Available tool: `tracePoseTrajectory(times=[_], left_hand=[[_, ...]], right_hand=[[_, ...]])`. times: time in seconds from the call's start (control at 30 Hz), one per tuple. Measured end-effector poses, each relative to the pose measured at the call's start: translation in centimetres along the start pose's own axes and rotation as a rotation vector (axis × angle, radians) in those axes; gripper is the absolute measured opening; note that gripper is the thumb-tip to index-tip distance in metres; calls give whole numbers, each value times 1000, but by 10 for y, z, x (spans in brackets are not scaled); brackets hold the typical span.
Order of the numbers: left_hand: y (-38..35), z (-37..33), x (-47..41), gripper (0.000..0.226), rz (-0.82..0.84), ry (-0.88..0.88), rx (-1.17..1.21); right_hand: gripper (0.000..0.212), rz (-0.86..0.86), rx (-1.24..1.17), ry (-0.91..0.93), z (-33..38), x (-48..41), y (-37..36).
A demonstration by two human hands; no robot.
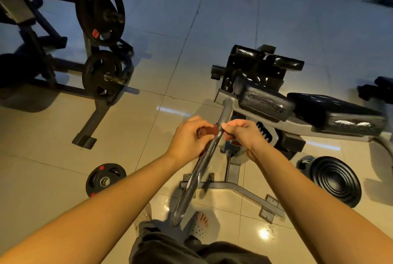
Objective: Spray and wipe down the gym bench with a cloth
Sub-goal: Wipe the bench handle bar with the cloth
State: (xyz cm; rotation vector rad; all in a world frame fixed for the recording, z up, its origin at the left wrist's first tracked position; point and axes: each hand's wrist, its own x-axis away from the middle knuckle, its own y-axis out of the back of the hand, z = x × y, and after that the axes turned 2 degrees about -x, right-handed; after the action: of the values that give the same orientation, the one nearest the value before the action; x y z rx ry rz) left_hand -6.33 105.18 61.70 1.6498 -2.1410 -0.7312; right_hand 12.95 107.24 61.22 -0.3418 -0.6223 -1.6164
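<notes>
- While the left hand [188, 139] curls round one end of the reddish cloth [208, 130], the right hand [244, 135] pinches the other end.
- Cloth wraps the dark handle bar [198, 170], centre.
- Gym bench [263, 101], with black pads, lies right, beyond the hands.
- Weight plate [105, 178] lies near left on the floor; ridged plate [337, 180], right.
- Plate rack [100, 11] stands far left.

Bench pads [263, 102]: black vinyl-like cover, glossy, pebbled grain that catches highlights; bench frame [238, 189] is grey painted metal, dull. Handle bar [200, 170] is dark and rough-textured with a sheen, with a rust-red cloth [209, 130], soft and matt, over it. Floor tiles [170, 40] pale, polished, mirroring the lamps; weight plate [105, 178] matt black, ribbed plate [336, 180] black, slightly glossy.
</notes>
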Motion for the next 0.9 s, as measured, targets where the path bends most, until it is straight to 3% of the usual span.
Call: tracePoseTrajectory(times=[0.17, 0.23, 0.5, 0.63, 0.73, 0.8, 0.9], left_hand=[[21, 43, 111, 16, 233, 194, 74], [24, 53, 143, 20, 251, 222, 34], [2, 19, 47, 19, 49, 35, 19], [10, 33, 100, 13, 170, -53, 10], [16, 50, 147, 19, 240, 3, 11], [14, 47, 144, 19, 228, 33, 4], [1, 18, 95, 15, 166, -76, -14]], right_hand=[[23, -21, -18, 3, -5, -1, -3], [24, -24, -31, -3, -6, -1, -3], [14, -40, -49, -2, -2, 10, -5], [13, -40, -58, 8, -1, 12, -5], [14, -33, -68, 2, -3, 9, -5], [18, -31, -58, 4, -5, 8, -5], [22, -29, -46, -6, -7, 4, -3]])
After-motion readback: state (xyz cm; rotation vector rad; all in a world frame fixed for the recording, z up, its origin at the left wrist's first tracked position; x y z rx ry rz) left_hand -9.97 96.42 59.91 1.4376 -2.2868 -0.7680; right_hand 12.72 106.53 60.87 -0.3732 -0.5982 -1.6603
